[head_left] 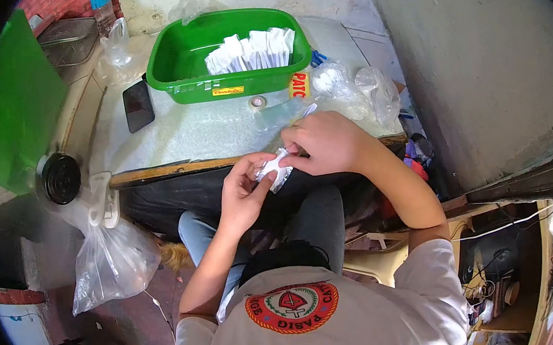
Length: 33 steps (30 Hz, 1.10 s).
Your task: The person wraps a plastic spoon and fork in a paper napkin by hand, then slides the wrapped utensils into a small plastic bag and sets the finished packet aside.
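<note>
My left hand (241,193) pinches a small white packet in shiny clear plastic (275,168) just in front of the table's edge. On the packet's upper right side, the fingers of my right hand (328,143) are closed at its edge. What is inside the packet cannot be made out. Beyond my hands, a green basin (232,85) holds a row of several white packets (252,51) standing on edge. A small roll of tape (257,102) lies in front of the basin, and a clear plastic sheet (280,114) lies beside my right hand.
A black phone (139,106) lies left of the basin. To the right are clear plastic bags (377,96) and a yellow-and-red package (299,85). A clear bag (113,262) hangs from a white clip (104,200) at the table's left. A wall (483,67) closes the right side.
</note>
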Available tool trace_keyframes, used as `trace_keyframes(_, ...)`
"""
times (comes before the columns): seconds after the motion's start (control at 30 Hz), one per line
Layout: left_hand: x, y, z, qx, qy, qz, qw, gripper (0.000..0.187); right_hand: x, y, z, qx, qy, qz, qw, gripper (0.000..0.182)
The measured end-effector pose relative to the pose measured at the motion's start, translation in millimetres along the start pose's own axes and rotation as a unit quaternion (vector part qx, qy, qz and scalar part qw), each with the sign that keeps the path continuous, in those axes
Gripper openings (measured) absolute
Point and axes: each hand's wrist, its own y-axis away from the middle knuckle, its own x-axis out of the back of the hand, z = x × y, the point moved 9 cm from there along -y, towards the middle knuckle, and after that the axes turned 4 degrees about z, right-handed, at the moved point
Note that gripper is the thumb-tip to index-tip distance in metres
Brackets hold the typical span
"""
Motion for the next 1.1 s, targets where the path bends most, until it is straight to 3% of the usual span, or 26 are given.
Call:
trace_keyframes(0.13,-2,2,0,-0.008,-0.020,-0.025,0.999,0.021,-2,1,2,0.011,0.010,-0.011,1.000,0.034)
trace_keyframes(0.2,-3,3,3,-0.027,-0.025,-0.038,0.999,0.019,7,1,11,-0.038,0.076,0.015,0.996,0.037)
trace_keyframes(0.27,0,6,-1,0.020,-0.016,-0.020,0.999,0.019,12,2,16,-0.033,0.056,0.034,0.997,0.038)
trace_keyframes(0.5,2,5,-3,0.042,-0.037,-0.034,0.998,0.020,24,10,19,-0.022,0.024,0.098,0.995,0.038)
trace_keyframes(0.63,11,7,-15,0.071,0.043,-0.028,0.996,0.020,29,13,2,0.018,0.049,0.142,0.989,0.031)
trace_keyframes(0.7,17,12,-22,0.101,0.080,-0.024,0.991,0.021,29,23,-25,0.095,0.034,0.187,0.977,0.028)
trace_keyframes(0.77,19,16,-30,0.166,0.207,-0.023,0.964,0.022,11,32,-27,0.096,-0.012,0.165,0.982,0.034)
trace_keyframes(0.8,24,17,-29,0.165,0.205,-0.023,0.964,0.022,1,34,-26,0.097,0.003,0.156,0.983,0.033)
trace_keyframes(0.87,19,23,-32,0.211,0.293,-0.068,0.930,0.027,-9,39,-27,0.096,0.039,0.158,0.982,0.029)
trace_keyframes(0.97,7,34,-33,0.272,0.295,-0.136,0.906,0.036,-33,50,-15,0.082,0.033,0.127,0.988,0.027)
trace_keyframes(1.0,4,36,-33,0.281,0.300,-0.150,0.899,0.046,-33,52,-17,0.078,0.026,0.137,0.987,0.022)
trace_keyframes(1.03,3,37,-30,0.280,0.299,-0.149,0.900,0.046,-38,56,-17,0.079,0.026,0.138,0.987,0.022)
trace_keyframes(1.1,-2,37,-13,0.185,0.165,-0.208,0.946,0.054,-56,61,-3,0.029,-0.110,0.099,0.989,0.015)
